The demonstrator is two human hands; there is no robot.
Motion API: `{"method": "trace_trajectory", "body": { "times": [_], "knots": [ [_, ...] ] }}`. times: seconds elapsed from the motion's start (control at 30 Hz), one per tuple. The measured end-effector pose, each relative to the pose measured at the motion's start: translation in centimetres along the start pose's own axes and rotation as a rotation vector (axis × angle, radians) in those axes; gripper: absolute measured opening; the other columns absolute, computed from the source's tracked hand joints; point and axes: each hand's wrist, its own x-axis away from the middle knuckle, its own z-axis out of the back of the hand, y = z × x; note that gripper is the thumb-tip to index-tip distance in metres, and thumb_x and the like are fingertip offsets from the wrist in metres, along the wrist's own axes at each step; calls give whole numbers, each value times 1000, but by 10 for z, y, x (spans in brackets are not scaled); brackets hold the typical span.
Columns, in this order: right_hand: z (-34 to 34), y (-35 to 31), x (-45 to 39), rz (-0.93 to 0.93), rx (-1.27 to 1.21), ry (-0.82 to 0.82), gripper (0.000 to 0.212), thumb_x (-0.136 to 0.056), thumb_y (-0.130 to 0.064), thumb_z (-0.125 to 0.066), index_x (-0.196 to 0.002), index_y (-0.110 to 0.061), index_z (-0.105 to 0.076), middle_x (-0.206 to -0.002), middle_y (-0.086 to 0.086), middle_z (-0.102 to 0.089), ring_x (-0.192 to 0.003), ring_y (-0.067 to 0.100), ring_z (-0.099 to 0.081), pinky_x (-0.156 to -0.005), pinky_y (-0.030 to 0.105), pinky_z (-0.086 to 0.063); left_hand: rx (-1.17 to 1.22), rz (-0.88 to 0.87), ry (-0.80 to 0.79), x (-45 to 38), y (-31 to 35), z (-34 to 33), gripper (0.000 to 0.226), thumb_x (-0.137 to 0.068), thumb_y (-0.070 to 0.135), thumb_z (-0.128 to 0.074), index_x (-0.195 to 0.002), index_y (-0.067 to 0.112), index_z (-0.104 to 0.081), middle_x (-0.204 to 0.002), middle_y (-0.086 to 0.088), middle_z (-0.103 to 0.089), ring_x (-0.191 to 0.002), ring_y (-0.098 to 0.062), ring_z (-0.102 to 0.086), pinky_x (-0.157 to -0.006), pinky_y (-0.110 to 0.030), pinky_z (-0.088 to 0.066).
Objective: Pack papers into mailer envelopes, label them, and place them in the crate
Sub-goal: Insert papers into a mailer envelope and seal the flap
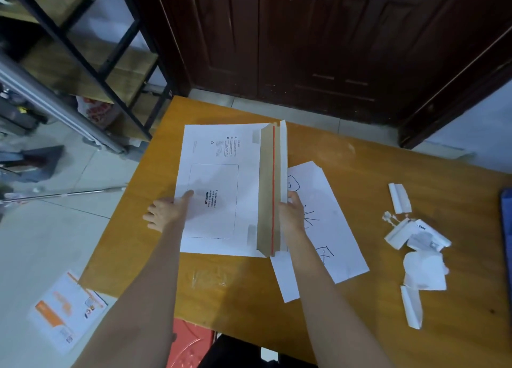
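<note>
While pinned flat, mailer envelope (221,190) between both hands' grip.

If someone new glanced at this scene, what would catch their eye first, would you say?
Probably the white mailer envelope at the table's middle, its brown flap with a red strip raised by the right hand while the left hand presses it flat. Next, handwritten paper sheets beside it and torn white scraps farther right.
</note>
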Motion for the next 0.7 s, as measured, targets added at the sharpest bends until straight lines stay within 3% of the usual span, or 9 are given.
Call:
{"method": "trace_trajectory", "body": {
  "times": [0.1, 0.17, 0.23, 0.37, 0.6, 0.7],
  "knots": [
    [12, -2, 2, 8, -63, 7, 30, -83, 0, -47, -104, -19, -58, -96, 1, -64, -86, 21, -62, -70, 30, -50, 210, -64, -69, 11, 4, 2, 68, -74, 50, -75, -116, 6, -44, -118, -14, -57, -113, -31, -50, -105, -46, -31],
    [21, -2, 4, 22, -60, 41, 29, -83, 2, -45, -103, -16, -57, -95, 3, -64, -83, 20, -60, -68, 29, -48, 328, -112, -95, 28, 11, 1, 70, -75, 40, -77, -122, 4, -38, -114, -12, -54, -99, -30, -55, -92, -42, -44],
    [32, -3, 8, 31, -73, 100, 21, -84, -1, -46, -98, -13, -56, -87, 3, -62, -77, 20, -57, -63, 27, -44, 360, -146, -83, 46, 20, -2, 68, -77, 34, -76, -124, 4, -38, -110, -12, -53, -91, -28, -54, -80, -38, -48],
    [55, 0, 14, 20, -106, 181, 16, -84, -8, -52, -99, -10, -58, -81, 1, -61, -70, 15, -55, -56, 25, -40, 289, -206, -35, 74, 33, -16, 59, -78, 34, -72, -121, 7, -42, -111, -16, -62, -97, -35, -62, -87, -45, -50],
    [83, 12, 20, 4, -79, 219, 7, -85, -8, -54, -91, -12, -55, -80, 2, -57, -62, 10, -49, -49, 23, -30, 189, -235, -8, 101, 21, -34, 53, -79, 33, -70, -116, 6, -43, -108, -15, -63, -95, -37, -62, -80, -40, -45],
    [89, 20, 19, -17, -11, 210, 11, -86, -9, -54, -96, -13, -56, -89, 5, -60, -70, 16, -51, -51, 25, -32, 92, -238, 12, 106, 8, -43, 55, -80, 35, -67, -118, 3, -43, -115, -19, -60, -106, -37, -56, -91, -43, -41]
  ]
}}
